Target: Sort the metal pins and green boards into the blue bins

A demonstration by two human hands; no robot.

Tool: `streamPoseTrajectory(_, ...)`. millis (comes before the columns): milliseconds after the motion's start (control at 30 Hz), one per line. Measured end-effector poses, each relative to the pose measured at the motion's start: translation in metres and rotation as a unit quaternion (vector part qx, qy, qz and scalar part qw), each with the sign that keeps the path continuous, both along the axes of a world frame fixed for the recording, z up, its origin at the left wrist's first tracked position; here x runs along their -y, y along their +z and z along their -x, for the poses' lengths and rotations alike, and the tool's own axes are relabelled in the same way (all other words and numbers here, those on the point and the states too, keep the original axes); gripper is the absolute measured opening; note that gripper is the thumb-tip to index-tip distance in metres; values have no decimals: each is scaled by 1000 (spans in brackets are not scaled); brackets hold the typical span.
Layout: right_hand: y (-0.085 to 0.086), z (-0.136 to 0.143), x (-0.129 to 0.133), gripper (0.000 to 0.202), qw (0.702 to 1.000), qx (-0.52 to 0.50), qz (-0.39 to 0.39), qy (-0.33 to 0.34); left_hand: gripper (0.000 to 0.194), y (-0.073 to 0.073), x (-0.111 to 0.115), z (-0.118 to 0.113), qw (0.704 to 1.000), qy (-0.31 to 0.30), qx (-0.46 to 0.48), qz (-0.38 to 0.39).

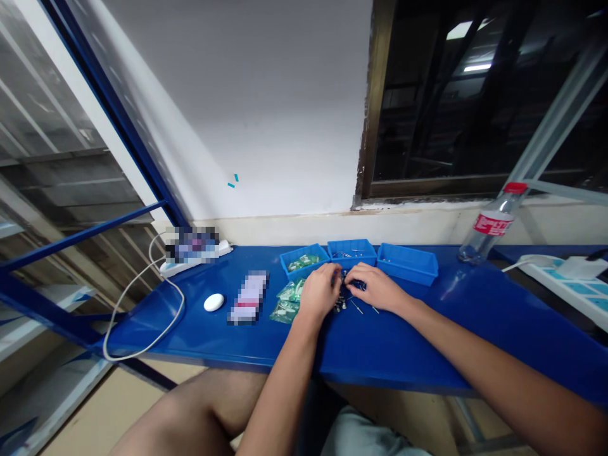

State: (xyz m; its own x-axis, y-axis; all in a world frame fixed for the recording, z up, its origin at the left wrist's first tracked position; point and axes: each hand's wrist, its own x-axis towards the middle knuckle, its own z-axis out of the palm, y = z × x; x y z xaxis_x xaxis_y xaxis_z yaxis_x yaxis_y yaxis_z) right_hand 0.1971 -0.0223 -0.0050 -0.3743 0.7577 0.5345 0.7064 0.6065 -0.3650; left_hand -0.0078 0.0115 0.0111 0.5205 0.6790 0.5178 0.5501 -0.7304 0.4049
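Observation:
My left hand (321, 290) and my right hand (376, 289) almost meet over a small heap of dark and shiny metal parts (340, 303) on the blue table. Both hands have bent, closed fingers; what is pinched between the fingertips is too small to name. Thin metal pins (355, 306) lie loose beneath my right hand. Left of my left hand are clear bags with green and white pieces (285, 310). Behind the hands stand three blue trays: the left tray (284, 261) holds similar green bags, the middle tray (351, 259) thin metal pieces, the right tray (413, 273) a few tiny bits.
A white oval case (213, 302) and a blurred-out flat item (249, 297) lie to the left. A cable (178, 310) loops over the table's left end near a power strip (197, 258). At right stand a plastic bottle (494, 225) and another power strip (565, 285).

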Motion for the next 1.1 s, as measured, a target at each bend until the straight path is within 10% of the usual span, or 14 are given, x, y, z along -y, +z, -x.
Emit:
streamPoseTrajectory(667, -9, 10, -5, 28, 937, -324, 104, -75, 27, -1, -3, -1, 999, -31, -42, -16)
streamPoseTrajectory(1100, 4, 8, 5, 24, 973, -211, 48, -86, 27, 1, -1, 1, 999, -49, -8, 0)
